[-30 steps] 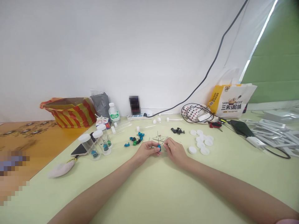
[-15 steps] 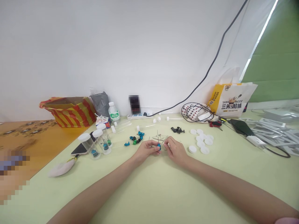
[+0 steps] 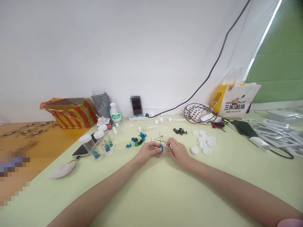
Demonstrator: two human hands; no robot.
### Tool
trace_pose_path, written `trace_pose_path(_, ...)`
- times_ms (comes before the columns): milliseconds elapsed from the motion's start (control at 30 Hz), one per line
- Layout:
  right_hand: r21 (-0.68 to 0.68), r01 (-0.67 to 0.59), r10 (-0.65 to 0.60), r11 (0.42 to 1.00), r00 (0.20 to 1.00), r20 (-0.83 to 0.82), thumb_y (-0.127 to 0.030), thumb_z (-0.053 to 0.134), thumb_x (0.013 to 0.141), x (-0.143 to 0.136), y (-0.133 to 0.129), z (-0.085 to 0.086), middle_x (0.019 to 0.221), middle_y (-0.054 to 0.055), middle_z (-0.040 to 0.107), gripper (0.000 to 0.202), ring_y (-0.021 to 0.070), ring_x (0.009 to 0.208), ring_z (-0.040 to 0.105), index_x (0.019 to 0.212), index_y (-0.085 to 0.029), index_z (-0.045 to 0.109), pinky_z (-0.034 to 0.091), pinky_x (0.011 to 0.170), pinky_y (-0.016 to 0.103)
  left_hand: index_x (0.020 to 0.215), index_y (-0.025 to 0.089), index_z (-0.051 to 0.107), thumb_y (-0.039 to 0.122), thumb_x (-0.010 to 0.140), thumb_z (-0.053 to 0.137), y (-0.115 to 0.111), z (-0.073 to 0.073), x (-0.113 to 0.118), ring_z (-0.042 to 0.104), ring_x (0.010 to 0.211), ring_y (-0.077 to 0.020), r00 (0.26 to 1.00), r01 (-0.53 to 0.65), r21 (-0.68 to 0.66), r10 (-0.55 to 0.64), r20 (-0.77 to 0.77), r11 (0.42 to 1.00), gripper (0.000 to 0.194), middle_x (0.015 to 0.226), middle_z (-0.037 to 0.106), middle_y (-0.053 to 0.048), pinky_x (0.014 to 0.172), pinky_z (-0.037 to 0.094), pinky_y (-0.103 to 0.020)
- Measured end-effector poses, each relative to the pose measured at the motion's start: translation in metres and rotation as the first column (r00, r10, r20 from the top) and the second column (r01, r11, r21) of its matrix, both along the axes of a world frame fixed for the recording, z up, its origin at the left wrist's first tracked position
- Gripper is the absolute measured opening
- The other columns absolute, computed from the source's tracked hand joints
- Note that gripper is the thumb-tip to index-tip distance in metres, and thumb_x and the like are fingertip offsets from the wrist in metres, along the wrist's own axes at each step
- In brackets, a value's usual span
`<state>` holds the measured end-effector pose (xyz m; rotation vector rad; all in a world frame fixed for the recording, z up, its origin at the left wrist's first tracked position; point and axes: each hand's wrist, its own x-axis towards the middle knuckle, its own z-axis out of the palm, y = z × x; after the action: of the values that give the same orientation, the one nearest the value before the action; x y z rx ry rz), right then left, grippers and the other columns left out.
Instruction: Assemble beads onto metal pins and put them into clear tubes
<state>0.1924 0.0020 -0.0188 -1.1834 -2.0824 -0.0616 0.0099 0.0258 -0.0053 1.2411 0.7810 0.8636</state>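
Between the thumb and fingers of my left hand (image 3: pixel 149 152) is a small blue plastic piece (image 3: pixel 161 148), from which a thin metal rod points up. Close on its right, my right hand (image 3: pixel 178 152) has its thumb and fingers pinched together; a thin rod seems to show at the fingertips, too small to make out surely. Thin metal rods (image 3: pixel 163 138) lie on the table just behind both hands. To the left is a loose cluster of blue, green and black plastic pieces (image 3: pixel 139 139). Black pieces (image 3: pixel 180 131) lie behind my right hand.
White round lids (image 3: pixel 203 139) lie to the right. Clear tubes with white caps (image 3: pixel 107 148) stand at the left near a phone (image 3: pixel 82 150). Along the wall are a striped bag (image 3: pixel 71 113), a bottle (image 3: pixel 115 113), a power strip (image 3: pixel 142 117) and a paper bag (image 3: pixel 234 101).
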Motion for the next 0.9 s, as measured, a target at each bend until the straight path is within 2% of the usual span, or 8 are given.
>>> trace_pose_path(467, -0.016, 0.057, -0.056, 0.998, 0.997, 0.048, -0.024, 0.031, 0.091, -0.001, 0.0009, -0.0004, 0.079, 0.002, 0.055, 0.019, 0.0144, 0.066, 0.053, 0.08, -0.02, 0.047, 0.035, 0.056, 0.024, 0.084, 0.011, 0.062, 0.028, 0.058, 0.076, 0.0019, -0.0053, -0.001, 0.065, 0.066, -0.0173, 1.0, 0.019, 0.023, -0.019, -0.001, 1.0, 0.035, 0.073, 0.067, -0.005, 0.065, 0.05, -0.03)
trace_pose_path(900, 0.008, 0.046, -0.046, 0.999, 0.998, 0.034, -0.023, 0.033, 0.09, 0.0, 0.0006, 0.0001, 0.08, 0.002, 0.055, 0.015, 0.0136, 0.064, 0.051, 0.084, -0.019, 0.046, 0.034, 0.055, 0.024, 0.082, 0.011, 0.061, 0.028, 0.058, 0.076, 0.0001, -0.0007, 0.0001, 0.065, 0.065, -0.0161, 1.0, -0.01, -0.006, 0.01, 0.006, 1.0, 0.033, 0.069, 0.067, -0.004, 0.065, 0.05, -0.027)
